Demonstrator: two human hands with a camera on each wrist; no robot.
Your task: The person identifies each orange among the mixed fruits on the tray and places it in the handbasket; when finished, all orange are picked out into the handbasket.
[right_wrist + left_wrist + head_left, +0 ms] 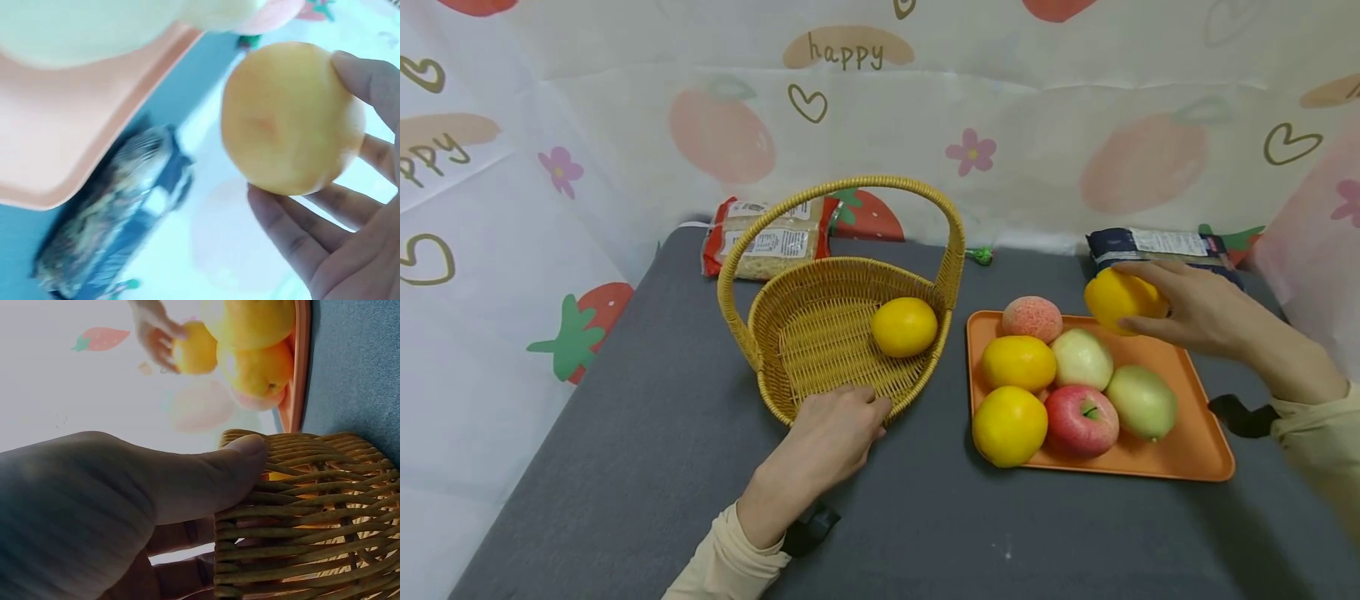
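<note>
My left hand [835, 437] grips the near rim of a woven basket [760, 350] with an upright arched handle. In the left wrist view, its thumb [206, 481] presses the wicker from one side while the fingers lie behind the rim. Inside the basket, toward the right, rests one round yellow fruit [904, 327]. My right hand [1202, 308] holds another round yellow fruit [1123, 300] above the back of an orange tray [1202, 446]. Thumb and fingertips pinch this fruit around its sides in the right wrist view.
On the tray sit two yellow fruits [1010, 426], a red apple [1082, 421], a pink peach-like fruit [1032, 318] and two pale green fruits [1142, 402]. A red-edged food packet [767, 242] stands behind the basket, a dark packet [1165, 246] behind the tray. A printed cloth [1000, 100] hangs behind.
</note>
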